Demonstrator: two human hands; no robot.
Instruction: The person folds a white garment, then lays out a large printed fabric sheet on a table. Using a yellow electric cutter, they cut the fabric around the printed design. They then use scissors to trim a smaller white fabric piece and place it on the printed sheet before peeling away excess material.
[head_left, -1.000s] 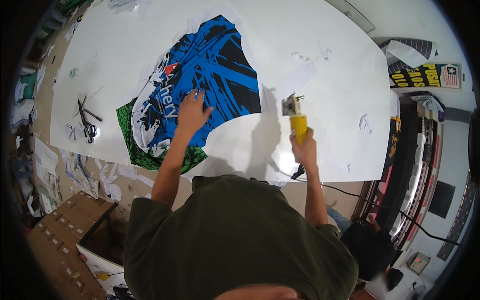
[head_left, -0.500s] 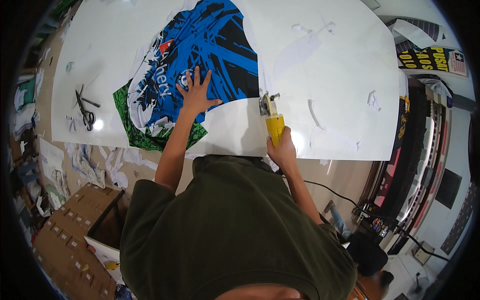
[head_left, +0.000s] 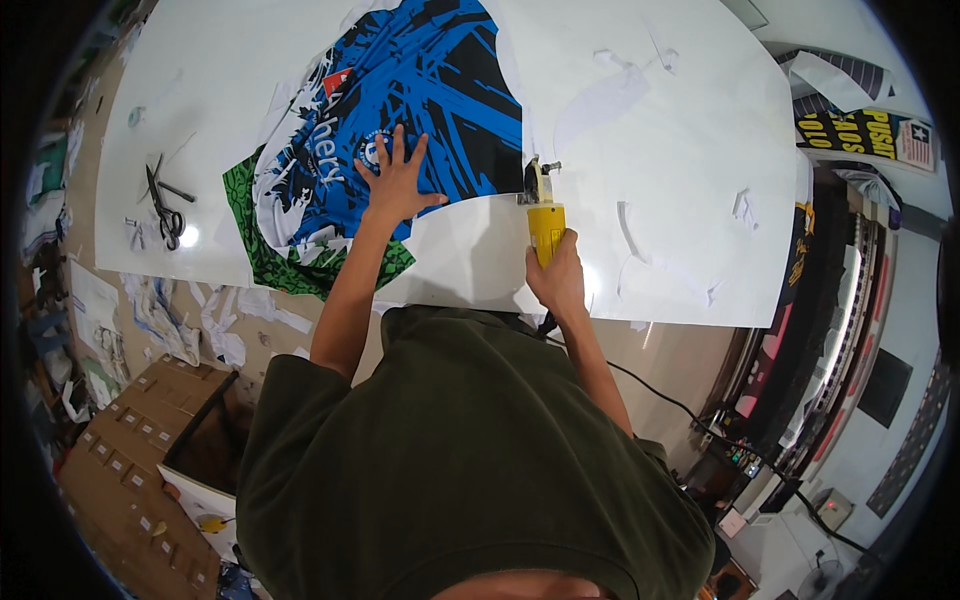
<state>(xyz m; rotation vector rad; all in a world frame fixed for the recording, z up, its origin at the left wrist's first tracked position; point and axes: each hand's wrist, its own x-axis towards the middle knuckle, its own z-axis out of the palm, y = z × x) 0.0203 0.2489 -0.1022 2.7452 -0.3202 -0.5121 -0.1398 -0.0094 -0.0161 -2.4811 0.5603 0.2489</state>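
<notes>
My left hand (head_left: 398,185) lies with fingers spread on a blue, black and white printed fabric piece (head_left: 450,100), which lies over a green patterned piece (head_left: 270,255). My right hand (head_left: 555,268) grips the yellow handle of an electric cutter (head_left: 545,220). The cutter's head (head_left: 538,182) is at the right corner of the blue fabric; whether its blade touches the cloth cannot be made out. Black scissors (head_left: 170,220) and a dark narrow tool (head_left: 176,192) lie to the left on the white table (head_left: 680,120).
Paper scraps (head_left: 742,208) are scattered on the table. A power cord (head_left: 655,390) runs from the cutter down to the right. Cardboard (head_left: 130,470) and an open box (head_left: 200,460) stand at lower left, with scraps (head_left: 220,320) on the floor. Stacked rolls (head_left: 840,330) line the right side.
The cutter in my right hand has moved left to the blue fabric's corner. My left hand has pressed flat with fingers spread wider. The table has shifted up in view.
</notes>
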